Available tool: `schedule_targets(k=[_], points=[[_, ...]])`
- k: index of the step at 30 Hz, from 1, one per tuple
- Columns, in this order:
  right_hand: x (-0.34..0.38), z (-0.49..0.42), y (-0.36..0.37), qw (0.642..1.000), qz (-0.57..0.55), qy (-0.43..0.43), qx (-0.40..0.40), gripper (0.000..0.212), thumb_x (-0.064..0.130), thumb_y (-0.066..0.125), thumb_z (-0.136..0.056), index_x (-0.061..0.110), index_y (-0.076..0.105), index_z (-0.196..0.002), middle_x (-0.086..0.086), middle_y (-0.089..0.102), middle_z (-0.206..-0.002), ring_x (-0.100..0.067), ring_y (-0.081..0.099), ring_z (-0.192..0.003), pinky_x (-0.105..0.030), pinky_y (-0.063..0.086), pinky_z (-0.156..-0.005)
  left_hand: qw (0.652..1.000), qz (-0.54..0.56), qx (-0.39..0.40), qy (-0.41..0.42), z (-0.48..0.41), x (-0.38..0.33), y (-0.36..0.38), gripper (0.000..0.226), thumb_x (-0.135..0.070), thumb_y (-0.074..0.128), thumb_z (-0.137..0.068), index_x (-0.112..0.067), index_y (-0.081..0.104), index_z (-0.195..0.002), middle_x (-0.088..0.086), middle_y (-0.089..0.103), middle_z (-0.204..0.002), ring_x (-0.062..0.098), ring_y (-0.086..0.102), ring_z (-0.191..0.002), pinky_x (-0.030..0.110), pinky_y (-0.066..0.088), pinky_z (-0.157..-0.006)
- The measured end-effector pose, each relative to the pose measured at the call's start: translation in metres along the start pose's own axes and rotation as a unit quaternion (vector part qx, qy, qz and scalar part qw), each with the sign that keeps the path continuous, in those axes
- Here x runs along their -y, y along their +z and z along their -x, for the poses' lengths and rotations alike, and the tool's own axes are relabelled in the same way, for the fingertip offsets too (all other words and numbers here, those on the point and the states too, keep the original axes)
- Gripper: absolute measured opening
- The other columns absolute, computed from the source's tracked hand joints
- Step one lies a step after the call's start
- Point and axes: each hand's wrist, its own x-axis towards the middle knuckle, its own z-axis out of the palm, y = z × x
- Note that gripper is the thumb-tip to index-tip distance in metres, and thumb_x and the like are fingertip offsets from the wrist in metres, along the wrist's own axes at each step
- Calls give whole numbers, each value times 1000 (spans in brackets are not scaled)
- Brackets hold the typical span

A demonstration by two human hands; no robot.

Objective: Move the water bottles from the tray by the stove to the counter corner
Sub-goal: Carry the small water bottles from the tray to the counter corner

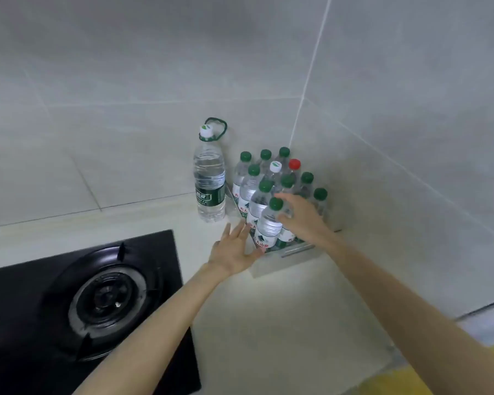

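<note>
Many bottles (pixel 265 226) in clear tray (pixel 285 265)

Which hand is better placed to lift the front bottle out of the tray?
Right. The right hand is at the front bottle, thumb and fingers curling at its neck, though a closed grip isn't clear. The left hand lies open and low by the tray, holding nothing.

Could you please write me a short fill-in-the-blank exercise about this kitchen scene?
1. Most caps in the tray are ___.
2. The big bottle stands on the tray's ___ side.
3. The ___ hand reaches the front bottle.
Missing words: green; left; right.
</note>
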Motion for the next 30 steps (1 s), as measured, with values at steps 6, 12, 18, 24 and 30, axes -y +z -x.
schedule_targets(k=[6,12,18,24,30], points=[[-19,-24,16,999,36,-32,-6,49,23,67,-87,15,52,-133,-5,59,-131,-23,57,-116,-42,46,-103,1000,14,-2,-10,-12,4,16,88,-63,46,-88,-27,-1,-153,-15,-6,-160,15,-4,-149,45,23,-117],[-31,-37,13,995,53,-78,20,40,26,73,-82,12,60,-117,-8,62,-114,-25,62,-97,-42,51,-91,999,31,7,-34,-13,2,19,88,-62,49,-87,-33,-2,-153,-22,-11,-158,12,-4,-149,44,20,-118],[-38,-33,10,994,39,-101,32,36,26,71,-85,11,58,-116,-7,56,-112,-21,59,-88,-29,47,-81,998,24,22,-60,-11,-5,14,89,-59,51,-88,-32,-3,-153,-22,-11,-158,13,-3,-149,47,21,-117],[-31,-28,-11,991,16,-132,28,38,28,70,-85,13,56,-117,-3,54,-109,-16,56,-84,-32,47,-82,993,108,-25,-40,-2,-17,2,82,-48,60,-88,-28,13,-152,-6,21,-158,13,18,-146,26,20,-115],[13,-25,-66,982,-69,-173,-24,48,23,73,-83,15,53,-126,16,52,-90,-4,54,-69,-16,45,-66,955,262,-137,15,11,-47,-28,92,-39,76,-77,-30,21,-151,-16,32,-150,0,30,-136,19,23,-111]])
